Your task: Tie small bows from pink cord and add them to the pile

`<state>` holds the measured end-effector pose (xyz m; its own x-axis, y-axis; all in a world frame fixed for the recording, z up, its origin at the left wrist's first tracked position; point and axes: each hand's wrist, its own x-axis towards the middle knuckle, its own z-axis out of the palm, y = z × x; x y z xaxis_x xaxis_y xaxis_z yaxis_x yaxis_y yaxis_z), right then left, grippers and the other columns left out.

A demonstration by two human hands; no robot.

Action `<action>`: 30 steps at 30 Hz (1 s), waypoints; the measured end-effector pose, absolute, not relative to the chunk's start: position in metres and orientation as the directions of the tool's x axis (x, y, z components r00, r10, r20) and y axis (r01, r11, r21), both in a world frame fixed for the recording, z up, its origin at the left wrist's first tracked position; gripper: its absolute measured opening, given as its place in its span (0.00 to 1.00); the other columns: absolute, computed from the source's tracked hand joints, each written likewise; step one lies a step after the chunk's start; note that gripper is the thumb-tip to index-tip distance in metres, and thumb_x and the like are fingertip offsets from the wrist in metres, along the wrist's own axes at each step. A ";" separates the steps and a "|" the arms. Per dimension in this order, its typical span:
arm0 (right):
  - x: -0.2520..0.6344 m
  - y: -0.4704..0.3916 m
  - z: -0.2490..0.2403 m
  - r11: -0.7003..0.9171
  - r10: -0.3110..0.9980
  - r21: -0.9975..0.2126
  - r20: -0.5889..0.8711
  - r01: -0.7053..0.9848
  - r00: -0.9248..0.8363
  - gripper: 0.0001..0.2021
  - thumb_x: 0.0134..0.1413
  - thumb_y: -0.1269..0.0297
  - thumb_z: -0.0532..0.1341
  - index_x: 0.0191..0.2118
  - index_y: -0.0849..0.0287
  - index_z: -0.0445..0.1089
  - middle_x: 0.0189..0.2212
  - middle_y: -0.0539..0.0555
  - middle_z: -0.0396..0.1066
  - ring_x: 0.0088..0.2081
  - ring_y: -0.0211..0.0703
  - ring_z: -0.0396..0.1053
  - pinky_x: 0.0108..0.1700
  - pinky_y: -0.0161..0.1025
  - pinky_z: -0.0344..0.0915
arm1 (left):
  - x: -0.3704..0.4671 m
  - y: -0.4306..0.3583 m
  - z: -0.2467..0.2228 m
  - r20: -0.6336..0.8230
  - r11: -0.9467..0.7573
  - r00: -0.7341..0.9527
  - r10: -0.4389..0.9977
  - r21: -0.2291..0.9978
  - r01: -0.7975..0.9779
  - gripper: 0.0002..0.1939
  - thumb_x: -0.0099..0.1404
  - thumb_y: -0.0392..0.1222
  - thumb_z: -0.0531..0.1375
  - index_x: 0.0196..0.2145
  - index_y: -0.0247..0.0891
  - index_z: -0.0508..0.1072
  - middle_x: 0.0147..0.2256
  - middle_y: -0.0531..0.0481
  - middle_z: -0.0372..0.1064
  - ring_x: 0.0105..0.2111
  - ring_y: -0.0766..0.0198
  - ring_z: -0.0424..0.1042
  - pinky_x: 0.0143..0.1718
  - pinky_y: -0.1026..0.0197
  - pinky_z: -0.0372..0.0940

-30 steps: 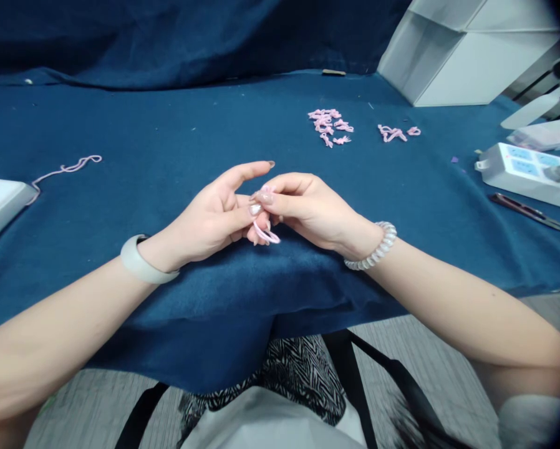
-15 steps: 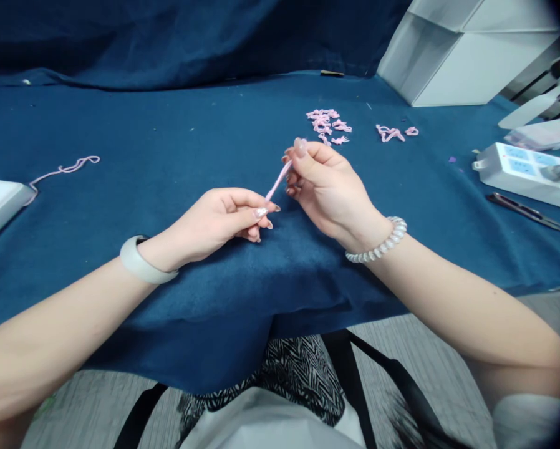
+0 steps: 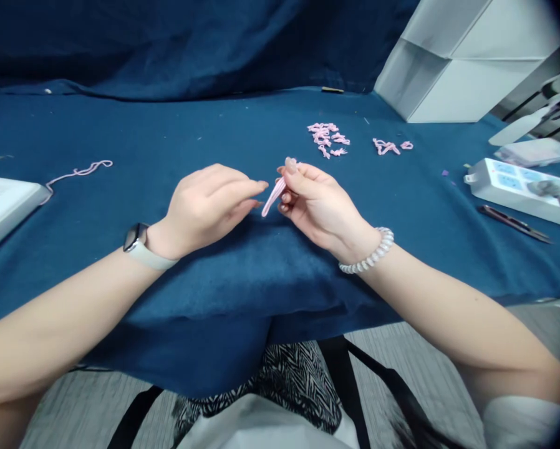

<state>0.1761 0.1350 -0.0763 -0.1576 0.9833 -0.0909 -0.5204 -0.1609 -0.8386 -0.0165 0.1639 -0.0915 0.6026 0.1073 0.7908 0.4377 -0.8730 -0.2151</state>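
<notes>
Between the thumb and fingers of my right hand (image 3: 310, 193) is a small folded bundle of pink yarn (image 3: 273, 197), its looped end pointing down and to the left. My left hand (image 3: 212, 202) is just left of that loop, apart from it, thumb and fingers parted with nothing between them. Beyond my hands lie a cluster of small knotted pink yarn pieces (image 3: 324, 137) and a smaller group of yarn pieces (image 3: 386, 147) to its right. A loose pink yarn strand (image 3: 86, 169) trails at the left.
At the left edge is a white box (image 3: 6, 209), where the loose strand ends. On the right are a white power strip (image 3: 518, 187), dark tweezers (image 3: 514, 223) and a clear plastic box (image 3: 537, 151). White bins (image 3: 467, 90) stand at the back right on the blue cloth (image 3: 177, 137).
My left hand has let go of the yarn bundle's lower end and drawn back, turning its back upward. My right hand keeps its pinch. The view has shifted slightly.
</notes>
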 end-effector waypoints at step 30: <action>0.169 0.132 -0.092 -0.223 0.965 -0.796 -0.101 -0.562 -0.240 0.08 0.54 0.66 0.67 0.28 0.62 0.69 0.27 0.50 0.74 0.27 0.32 0.69 0.28 0.30 0.67 | -0.007 0.155 -0.095 0.563 -0.854 0.643 0.520 0.316 0.413 0.08 0.64 0.49 0.62 0.31 0.47 0.79 0.29 0.48 0.74 0.31 0.59 0.72 0.37 0.54 0.66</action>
<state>0.1685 0.1315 -0.0922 -0.2403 0.9654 -0.1011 -0.5623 -0.2234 -0.7962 -0.0070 0.1551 -0.0948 0.6430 0.5195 0.5628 0.4135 -0.8540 0.3159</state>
